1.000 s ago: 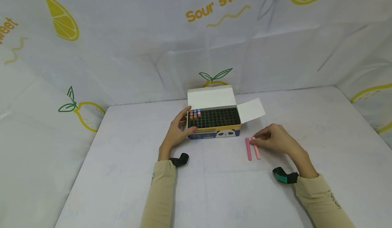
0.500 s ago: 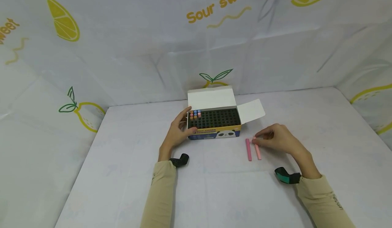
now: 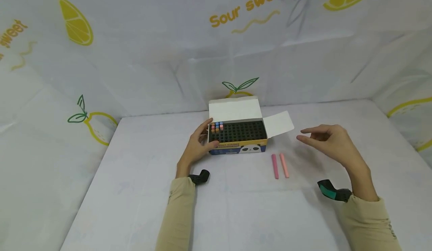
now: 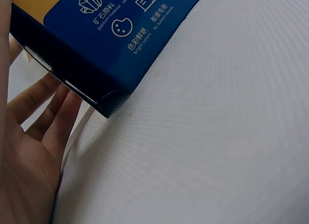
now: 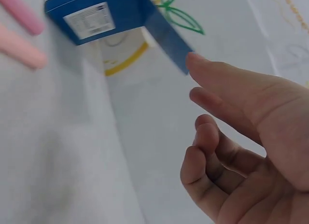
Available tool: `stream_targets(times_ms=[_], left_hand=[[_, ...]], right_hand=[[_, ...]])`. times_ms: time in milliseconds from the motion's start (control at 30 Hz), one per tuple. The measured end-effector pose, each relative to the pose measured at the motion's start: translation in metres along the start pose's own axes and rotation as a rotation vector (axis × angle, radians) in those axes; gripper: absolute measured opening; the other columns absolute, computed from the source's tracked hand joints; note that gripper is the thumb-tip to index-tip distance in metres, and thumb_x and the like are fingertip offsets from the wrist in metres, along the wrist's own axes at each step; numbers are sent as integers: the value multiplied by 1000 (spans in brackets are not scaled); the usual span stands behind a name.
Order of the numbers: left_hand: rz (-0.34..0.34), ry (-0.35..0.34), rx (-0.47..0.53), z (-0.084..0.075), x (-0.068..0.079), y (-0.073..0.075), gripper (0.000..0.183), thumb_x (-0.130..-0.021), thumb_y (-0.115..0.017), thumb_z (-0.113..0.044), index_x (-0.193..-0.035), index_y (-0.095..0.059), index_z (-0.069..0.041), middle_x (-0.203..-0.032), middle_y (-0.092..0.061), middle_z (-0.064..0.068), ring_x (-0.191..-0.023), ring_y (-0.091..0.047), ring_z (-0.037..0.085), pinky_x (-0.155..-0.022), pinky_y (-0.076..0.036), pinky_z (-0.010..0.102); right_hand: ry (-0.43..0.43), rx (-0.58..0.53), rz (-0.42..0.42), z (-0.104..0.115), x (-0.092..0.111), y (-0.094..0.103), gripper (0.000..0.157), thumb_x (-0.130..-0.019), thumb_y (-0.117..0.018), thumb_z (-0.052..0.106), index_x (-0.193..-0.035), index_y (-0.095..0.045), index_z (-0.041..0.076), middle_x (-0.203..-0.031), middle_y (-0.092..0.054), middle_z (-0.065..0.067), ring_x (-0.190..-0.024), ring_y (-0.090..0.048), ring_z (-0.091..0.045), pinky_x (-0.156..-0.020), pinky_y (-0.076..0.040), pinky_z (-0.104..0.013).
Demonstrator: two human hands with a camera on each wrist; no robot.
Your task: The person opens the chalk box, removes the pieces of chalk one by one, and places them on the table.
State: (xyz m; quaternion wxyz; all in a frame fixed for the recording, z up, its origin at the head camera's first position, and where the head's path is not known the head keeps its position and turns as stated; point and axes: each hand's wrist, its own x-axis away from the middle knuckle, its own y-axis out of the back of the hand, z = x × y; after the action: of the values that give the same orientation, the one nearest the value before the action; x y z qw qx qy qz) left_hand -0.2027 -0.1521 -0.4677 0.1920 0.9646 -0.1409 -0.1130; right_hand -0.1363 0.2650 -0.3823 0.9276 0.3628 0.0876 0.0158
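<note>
Nothing's gripped by the right hand (image 3: pixel 330 141), fingers parted; to its near left, two pink chalks (image 3: pixel 284 166) are pointed at the back edge of the table (image 3: pixel 256 217); the box (image 3: pixel 249 148) is clasped by the left hand (image 3: pixel 196 147).

I saw orange lettering (image 3: pixel 250 5) at twelve o'clock on white cloth (image 3: pixel 145 63), a printed lemon slice (image 3: pixel 77 24) at eleven.

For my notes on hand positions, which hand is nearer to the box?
Left. The left hand holds the box at its left end; the right hand is apart, in the air past its side flap.
</note>
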Motion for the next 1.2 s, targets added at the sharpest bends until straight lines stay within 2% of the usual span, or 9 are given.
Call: stream_targets(times_ms=[167, 400, 633, 767, 1000, 1200], left_hand=[[4, 18, 0, -2, 0, 1, 84, -83, -78, -59, -155, -37, -44, -146, -52, 7, -130, -52, 29, -116, -43, 51], [5, 30, -4, -2, -1, 1, 85, -83, -80, -55, -156, -38, -42, -149, -51, 7, -132, -52, 30, -117, -43, 52], [7, 3, 3, 1, -2, 0, 89, -81, -77, -65, -156, -38, -41, -145, -52, 7, -131, -52, 29, -117, -43, 50], [6, -2, 7, 1, -3, 0, 88, -81, -77, -65, -156, -38, -41, -144, -53, 8, -130, -53, 28, -116, -44, 49], [10, 4, 9, -2, -2, 0, 87, -84, -80, -54, -158, -37, -36, -141, -54, 11, -125, -54, 28, -113, -45, 51], [7, -9, 14, -1, -2, 0, 92, -81, -76, -67, -158, -37, -35, -138, -57, 11, -124, -55, 27, -113, -45, 50]], right_hand=[[34, -110, -102, 14, -4, 3, 26, -87, -82, 14, -109, -78, 1, -77, -64, 20, -70, -57, 0, -61, -46, -14], [60, -213, -150, 53, -18, -15, 22, -86, -82, 12, -107, -79, 4, -77, -66, 21, -69, -58, -3, -61, -47, -14], [160, -296, -93, 84, -34, -43, 21, -88, -81, 10, -107, -79, 2, -78, -65, 17, -68, -57, -5, -59, -47, -16], [193, -326, -56, 98, -42, -58, 20, -88, -80, 9, -107, -79, 1, -82, -66, 13, -70, -58, -6, -62, -49, -16], [223, -341, -22, 113, -54, -81, 20, -87, -81, 9, -105, -80, 0, -81, -65, -5, -67, -58, -7, -62, -50, -17], [243, -362, -18, 122, -59, -103, 22, -87, -81, 9, -107, -79, -2, -82, -68, -13, -67, -58, -6, -64, -50, -16]])
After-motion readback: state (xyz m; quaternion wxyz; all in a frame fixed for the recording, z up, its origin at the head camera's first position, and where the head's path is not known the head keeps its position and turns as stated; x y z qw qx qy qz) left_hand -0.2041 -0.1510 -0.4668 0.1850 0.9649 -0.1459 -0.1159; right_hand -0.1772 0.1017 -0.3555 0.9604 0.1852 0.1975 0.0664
